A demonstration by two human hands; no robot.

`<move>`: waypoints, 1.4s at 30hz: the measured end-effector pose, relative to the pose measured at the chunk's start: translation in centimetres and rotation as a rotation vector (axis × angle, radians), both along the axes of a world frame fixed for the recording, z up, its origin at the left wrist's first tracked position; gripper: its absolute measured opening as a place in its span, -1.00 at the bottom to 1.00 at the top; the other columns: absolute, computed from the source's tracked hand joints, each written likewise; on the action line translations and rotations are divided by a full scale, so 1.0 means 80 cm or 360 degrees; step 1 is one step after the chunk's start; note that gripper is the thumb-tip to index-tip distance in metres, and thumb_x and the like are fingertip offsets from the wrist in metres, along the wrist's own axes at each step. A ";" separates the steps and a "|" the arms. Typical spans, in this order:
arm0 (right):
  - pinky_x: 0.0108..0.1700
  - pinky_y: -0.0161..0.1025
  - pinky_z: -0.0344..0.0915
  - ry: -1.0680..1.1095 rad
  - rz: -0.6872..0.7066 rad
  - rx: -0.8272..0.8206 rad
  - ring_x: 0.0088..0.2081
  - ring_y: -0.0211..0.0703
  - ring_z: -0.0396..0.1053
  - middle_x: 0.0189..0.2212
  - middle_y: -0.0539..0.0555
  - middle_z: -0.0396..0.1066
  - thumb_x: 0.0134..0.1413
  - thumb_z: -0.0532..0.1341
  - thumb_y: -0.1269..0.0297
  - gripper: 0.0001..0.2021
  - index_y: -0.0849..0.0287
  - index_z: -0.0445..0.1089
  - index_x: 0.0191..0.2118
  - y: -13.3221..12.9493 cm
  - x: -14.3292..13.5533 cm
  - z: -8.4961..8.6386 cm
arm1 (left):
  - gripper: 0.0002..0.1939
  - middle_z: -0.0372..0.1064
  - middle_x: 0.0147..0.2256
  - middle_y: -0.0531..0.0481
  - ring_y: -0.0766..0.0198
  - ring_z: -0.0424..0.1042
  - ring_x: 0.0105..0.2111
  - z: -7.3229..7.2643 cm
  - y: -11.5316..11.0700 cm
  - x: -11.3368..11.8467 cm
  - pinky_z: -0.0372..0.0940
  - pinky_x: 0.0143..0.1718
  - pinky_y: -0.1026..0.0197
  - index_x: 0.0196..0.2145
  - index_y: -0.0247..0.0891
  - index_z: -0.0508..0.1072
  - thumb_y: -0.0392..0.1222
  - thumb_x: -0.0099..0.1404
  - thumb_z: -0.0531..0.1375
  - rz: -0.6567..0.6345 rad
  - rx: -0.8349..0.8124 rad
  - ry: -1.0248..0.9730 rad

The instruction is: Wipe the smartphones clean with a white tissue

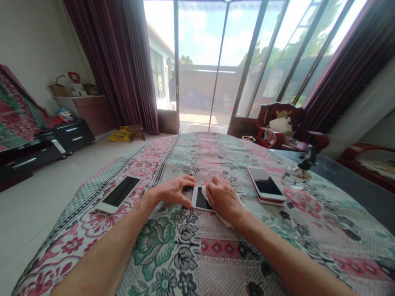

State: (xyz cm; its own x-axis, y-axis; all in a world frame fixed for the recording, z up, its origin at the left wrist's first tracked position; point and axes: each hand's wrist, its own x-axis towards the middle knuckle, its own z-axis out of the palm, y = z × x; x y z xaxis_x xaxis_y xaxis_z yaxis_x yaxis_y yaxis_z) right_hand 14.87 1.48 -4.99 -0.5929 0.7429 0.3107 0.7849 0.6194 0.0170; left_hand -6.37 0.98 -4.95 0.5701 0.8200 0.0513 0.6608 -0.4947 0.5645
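Note:
A white smartphone (202, 199) with a dark screen lies flat on the patterned tablecloth in front of me. My left hand (174, 190) grips its left end, thumb at the near corner and fingers curved round toward the far corner. Bunched under my right hand (224, 196) is a white cloth (226, 223), pressed onto the phone's screen. The right fingers are closed on this cloth and hide the phone's right part. To the left lies a second white smartphone (121, 194). Stacked phones (268, 185) lie to the right, a white one on top.
The flowered tablecloth (160, 242) covers the table. A small dark figurine (307, 159) stands toward the right edge. Beyond are a carved wooden chair (271, 123), glass doors, purple curtains (114, 61) and a low black cabinet (72, 133).

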 end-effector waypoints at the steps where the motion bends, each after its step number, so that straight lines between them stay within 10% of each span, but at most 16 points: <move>1: -0.16 -0.21 0.13 -0.0002 0.0004 -0.0009 -0.24 -0.11 0.26 -0.28 0.16 0.35 0.21 0.03 0.34 -0.76 0.20 0.42 -0.36 0.001 -0.008 0.001 | -0.42 0.22 0.05 0.02 0.15 0.23 0.06 0.000 0.000 0.000 0.14 0.12 0.16 -0.06 -0.08 0.41 0.00 -0.07 0.39 0.0003 0.0002 -0.0007; 17: -0.16 -0.20 0.08 0.0083 0.0421 -0.0064 -0.23 -0.14 0.20 -0.30 0.11 0.32 0.19 0.08 0.33 -0.79 0.18 0.43 -0.37 -0.031 -0.016 -0.001 | -0.47 0.24 0.04 0.02 0.15 0.24 0.05 -0.001 0.000 0.000 0.13 0.11 0.16 -0.09 -0.11 0.42 -0.09 -0.06 0.37 0.0001 0.0046 0.0044; 27: -0.11 -0.15 0.06 0.0052 0.0051 -0.0019 -0.26 -0.11 0.22 -0.28 0.13 0.35 0.21 0.04 0.30 -0.75 0.13 0.48 -0.30 0.002 -0.035 0.002 | -0.45 0.23 0.03 0.01 0.12 0.20 0.08 -0.003 0.004 -0.001 0.12 0.12 0.18 -0.10 -0.16 0.43 -0.06 -0.09 0.39 -0.0012 0.0045 0.0050; 42: -0.14 -0.20 0.06 0.0081 0.0389 -0.0148 -0.24 -0.17 0.23 -0.31 0.07 0.35 0.16 0.12 0.32 -0.82 0.12 0.47 -0.37 -0.011 -0.005 0.006 | -0.45 0.21 0.05 -0.01 0.13 0.20 0.07 -0.010 0.008 -0.005 0.11 0.12 0.17 -0.08 -0.17 0.39 -0.02 -0.05 0.36 -0.0054 0.0080 0.0082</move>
State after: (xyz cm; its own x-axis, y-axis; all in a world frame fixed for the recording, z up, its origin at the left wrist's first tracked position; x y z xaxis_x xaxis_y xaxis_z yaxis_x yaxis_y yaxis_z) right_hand 14.47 0.57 -4.49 -0.7435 0.6064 0.2819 0.6103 0.7877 -0.0847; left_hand -6.77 1.63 -5.73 0.6006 0.7972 0.0622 0.6705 -0.5444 0.5040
